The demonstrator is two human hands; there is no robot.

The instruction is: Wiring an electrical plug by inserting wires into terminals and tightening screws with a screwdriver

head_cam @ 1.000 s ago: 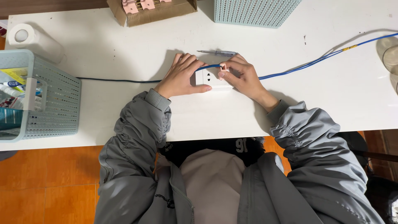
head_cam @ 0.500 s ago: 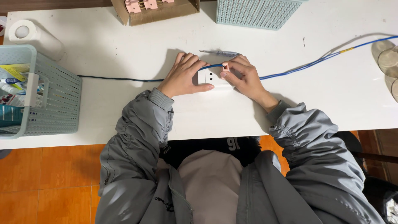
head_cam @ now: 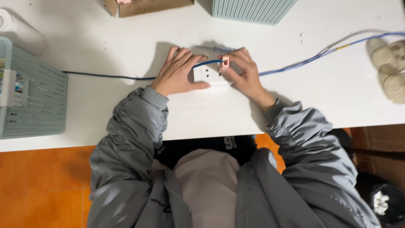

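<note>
A white socket plate [head_cam: 207, 76] lies flat on the white table [head_cam: 202, 114] between my hands. My left hand [head_cam: 179, 72] holds its left side, thumb along the front edge and fingers over the top. My right hand [head_cam: 244, 75] pinches a small pink module [head_cam: 225, 62] at the plate's upper right corner. A blue cable [head_cam: 206, 64] runs into the pink module from under my left fingers. A thin pen-like tool [head_cam: 213, 49] lies just behind my hands.
A teal perforated basket [head_cam: 31, 99] stands at the left edge, and another teal basket [head_cam: 253, 9] at the back. A cardboard box [head_cam: 147, 6] sits at the back left. Blue and grey cables [head_cam: 320, 55] trail right. Beige rounded objects [head_cam: 390, 69] lie at the far right.
The view has shifted a little. My hands stay at the socket plate, with the right fingers still on the pink module.
</note>
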